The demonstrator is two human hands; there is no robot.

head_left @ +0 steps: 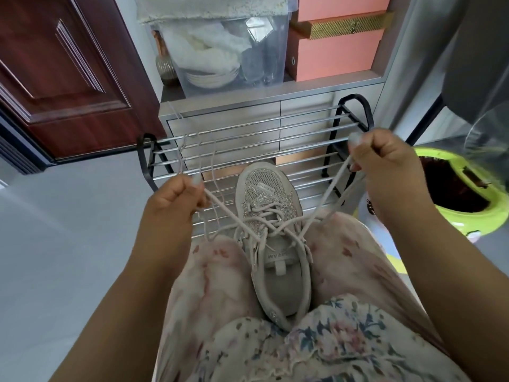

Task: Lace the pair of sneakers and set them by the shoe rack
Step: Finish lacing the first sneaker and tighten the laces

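Pale grey flooring (55, 244) and a dark red panelled door (68, 73) at the upper left frame an entryway, with a person seated facing a low rack. One grey mesh sneaker with a glittery strap across the forefoot (268, 216) lies in the person's lap, wedged between the knees on a pale floral skirt (316, 340), toe pointing away toward the rack and heel nearest the body. A pale grey cord shoelace (225, 213) is threaded through the lower eyelets and crosses over the tongue, its two ends drawn out to either side. The left hand (173, 197) is curled closed, pinching the left lace end between thumb and fingers; loose lace loops rise above that hand. The right hand (385, 166) is likewise curled closed, gripping the right lace end, which runs taut down to the sneaker. Both hands are held apart, above and to the sides of the toe. Just beyond the toe stands the chrome-barred shoe rack with black end frames (248, 133). Behind the rack is a grey cabinet (303, 106) carrying a clear plastic storage bin of dishes (234, 56) and stacked salmon-pink boxes (336, 51). A lime green round container (473, 213) sits at the right edge of the floor.
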